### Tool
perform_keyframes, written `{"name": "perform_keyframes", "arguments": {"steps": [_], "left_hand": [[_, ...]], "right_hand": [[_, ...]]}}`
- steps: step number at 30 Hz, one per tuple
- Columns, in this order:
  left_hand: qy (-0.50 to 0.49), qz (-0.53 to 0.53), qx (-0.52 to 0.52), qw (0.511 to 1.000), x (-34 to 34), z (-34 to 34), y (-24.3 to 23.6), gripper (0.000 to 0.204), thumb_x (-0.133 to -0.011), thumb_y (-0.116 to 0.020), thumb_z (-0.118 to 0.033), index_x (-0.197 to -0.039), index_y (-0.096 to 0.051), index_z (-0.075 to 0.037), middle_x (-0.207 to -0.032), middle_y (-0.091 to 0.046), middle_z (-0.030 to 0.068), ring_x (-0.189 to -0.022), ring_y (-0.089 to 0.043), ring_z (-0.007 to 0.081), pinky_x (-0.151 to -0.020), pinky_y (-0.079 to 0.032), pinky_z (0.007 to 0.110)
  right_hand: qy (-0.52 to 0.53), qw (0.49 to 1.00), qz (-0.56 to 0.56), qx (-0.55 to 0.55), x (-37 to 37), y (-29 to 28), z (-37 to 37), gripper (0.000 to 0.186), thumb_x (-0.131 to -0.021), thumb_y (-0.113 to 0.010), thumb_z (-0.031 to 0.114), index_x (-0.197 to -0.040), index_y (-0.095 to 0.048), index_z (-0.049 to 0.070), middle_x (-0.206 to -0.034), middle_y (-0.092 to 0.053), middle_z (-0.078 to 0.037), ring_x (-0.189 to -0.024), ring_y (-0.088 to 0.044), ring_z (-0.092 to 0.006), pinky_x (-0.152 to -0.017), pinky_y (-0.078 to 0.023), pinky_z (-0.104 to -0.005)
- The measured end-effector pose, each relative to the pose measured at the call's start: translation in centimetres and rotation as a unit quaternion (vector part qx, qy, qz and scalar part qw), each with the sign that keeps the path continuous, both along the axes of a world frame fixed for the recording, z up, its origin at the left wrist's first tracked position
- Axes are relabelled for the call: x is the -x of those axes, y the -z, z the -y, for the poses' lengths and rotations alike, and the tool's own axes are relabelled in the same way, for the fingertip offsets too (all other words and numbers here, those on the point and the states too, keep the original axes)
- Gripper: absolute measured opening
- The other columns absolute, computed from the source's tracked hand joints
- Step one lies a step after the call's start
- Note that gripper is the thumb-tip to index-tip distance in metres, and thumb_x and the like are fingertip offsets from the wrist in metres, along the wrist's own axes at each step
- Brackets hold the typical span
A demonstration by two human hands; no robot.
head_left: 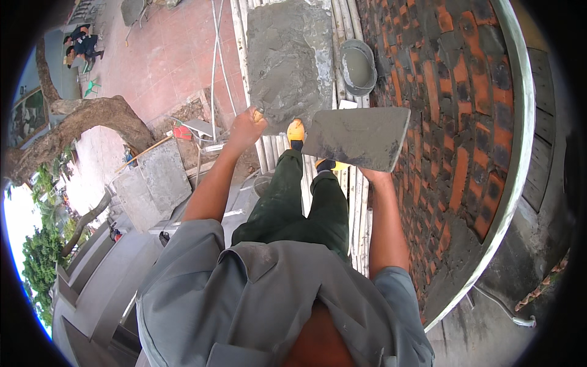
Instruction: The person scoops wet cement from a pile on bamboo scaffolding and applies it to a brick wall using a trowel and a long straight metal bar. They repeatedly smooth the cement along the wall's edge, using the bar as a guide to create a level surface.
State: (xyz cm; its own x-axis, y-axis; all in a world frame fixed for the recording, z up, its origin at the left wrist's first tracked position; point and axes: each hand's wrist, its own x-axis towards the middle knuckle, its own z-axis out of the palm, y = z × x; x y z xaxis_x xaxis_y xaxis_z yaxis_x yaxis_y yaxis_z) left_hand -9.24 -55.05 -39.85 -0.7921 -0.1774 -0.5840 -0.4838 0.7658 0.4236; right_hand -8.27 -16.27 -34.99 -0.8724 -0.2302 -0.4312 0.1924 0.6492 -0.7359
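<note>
My left hand (247, 127) is closed round a short tan handle (259, 114); the rest of that tool is hard to make out. My right hand (378, 176) grips a rectangular board (356, 136) smeared with grey mortar, its fingers mostly hidden underneath. The board is held over my feet, in yellow shoes (296, 130), on pale poles laid side by side. Beyond them lies a wide patch of wet mortar (284, 61).
At my right rises a brick wall (465, 104) with smeared mortar. A bucket of mortar (358, 66) stands on the poles. To the left are a tree trunk (110, 116), leaning concrete slabs (162, 180), upright thin poles and a few people (82, 46) farther off.
</note>
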Motion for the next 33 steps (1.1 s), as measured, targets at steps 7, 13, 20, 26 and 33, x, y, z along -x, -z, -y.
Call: {"name": "perform_keyframes", "arguments": {"steps": [7, 13, 20, 26, 33], "left_hand": [[-0.234, 0.18, 0.176, 0.939, -9.0, 4.7, 17.5, 0.069, -0.094, -0.059, -0.057, -0.131, -0.064, 0.0, -0.125, -0.067, 0.0284, -0.119, -0.064, 0.044, -0.103, -0.048, 0.053], [-0.302, 0.295, 0.146, 0.895, -19.9, 4.5, 34.3, 0.076, -0.099, -0.042, -0.065, -0.126, -0.07, 0.0, -0.126, -0.067, 0.0291, -0.125, -0.061, 0.0436, -0.107, -0.046, 0.051], [-0.352, 0.193, 0.185, 0.897, -27.5, 2.8, 50.1, 0.076, -0.1, -0.046, -0.065, -0.081, -0.071, 0.004, -0.064, -0.066, 0.015, -0.058, -0.069, 0.0264, -0.058, -0.056, 0.041], [-0.452, 0.161, 0.102, 0.871, -15.1, -3.5, 57.7, 0.077, -0.101, -0.045, -0.063, -0.087, -0.074, 0.007, -0.09, -0.072, 0.032, -0.087, -0.072, 0.0458, -0.082, -0.055, 0.053], [-0.577, 0.071, -0.179, 0.793, -8.2, -5.5, 51.6, 0.06, -0.101, -0.056, -0.057, -0.073, -0.055, -0.004, -0.057, -0.052, 0.0073, -0.042, -0.05, 0.0176, -0.043, -0.043, 0.034]], "right_hand": [[-0.075, 0.983, 0.11, -0.126, -5.1, 16.0, -3.8, 0.045, -0.092, -0.07, 0.03, -0.13, -0.066, 0.005, -0.132, -0.066, -0.018, -0.124, -0.058, -0.0368, -0.108, -0.043, -0.0467], [-0.115, 0.974, 0.096, -0.171, -11.8, 28.4, -8.4, 0.047, -0.093, -0.068, 0.032, -0.133, -0.065, 0.007, -0.134, -0.065, -0.018, -0.129, -0.057, -0.0351, -0.112, -0.04, -0.0461], [-0.175, 0.957, 0.072, -0.218, -18.8, 38.2, -13.3, 0.052, -0.096, -0.065, 0.037, -0.139, -0.06, 0.008, -0.141, -0.06, -0.015, -0.132, -0.054, -0.0348, -0.112, -0.04, -0.0465], [-0.218, 0.945, 0.009, -0.243, -21.6, 41.9, -14.2, 0.056, -0.098, -0.063, 0.04, -0.145, -0.056, 0.009, -0.147, -0.057, -0.013, -0.134, -0.052, -0.0349, -0.112, -0.04, -0.0464], [-0.248, 0.93, -0.041, -0.269, -22.5, 41.0, -14.7, 0.059, -0.099, -0.062, 0.04, -0.148, -0.052, 0.009, -0.152, -0.052, -0.013, -0.136, -0.05, -0.0339, -0.113, -0.041, -0.045]]}}
